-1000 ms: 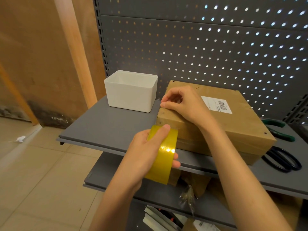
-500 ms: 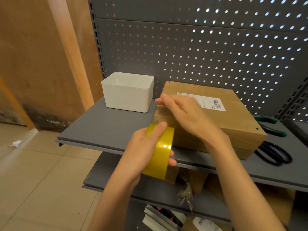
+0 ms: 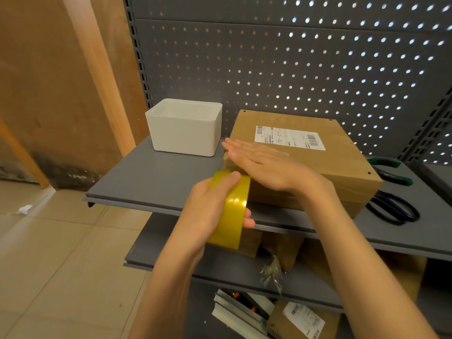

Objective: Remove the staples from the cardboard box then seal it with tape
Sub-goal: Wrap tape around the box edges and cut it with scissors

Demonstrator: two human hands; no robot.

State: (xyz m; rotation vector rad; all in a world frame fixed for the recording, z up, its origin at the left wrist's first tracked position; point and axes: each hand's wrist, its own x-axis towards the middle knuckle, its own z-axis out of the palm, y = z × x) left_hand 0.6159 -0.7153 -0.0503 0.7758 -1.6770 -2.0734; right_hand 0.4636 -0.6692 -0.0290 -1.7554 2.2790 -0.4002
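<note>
Now, stage of work: judging by the roll in hand, the sealing part is under way; no staples show on the box top, only small dark holes near its corners, so staple removal looks finished, though the far sides are hidden.
Box: one flat brown cardboard box [image 3: 318, 162] with a white shipping label lies on the grey metal shelf [image 3: 151, 182], just beside the white tub.
Left hand: the left hand [image 3: 210, 211] grips a roll of yellow-brown packing tape [image 3: 231, 211], fingers curled round it, in front of the shelf edge, close to the box's near left corner.
Right hand: the right hand [image 3: 264, 165] lies flat with fingers straight and together, palm down over the box's near left edge, apparently smoothing tape; whether a strip is under it cannot be told.
Left to do: by the look of it, run the tape along the seam, cut it, press it down.
Count: one box on this shelf, one tape roll, one white rectangular plastic tub [image 3: 186, 128], one pair of black-handled scissors [image 3: 393, 209], one pair of green-handled pliers [image 3: 391, 172].
Below: more cardboard and a crumpled clear bag on the lower shelves.
</note>
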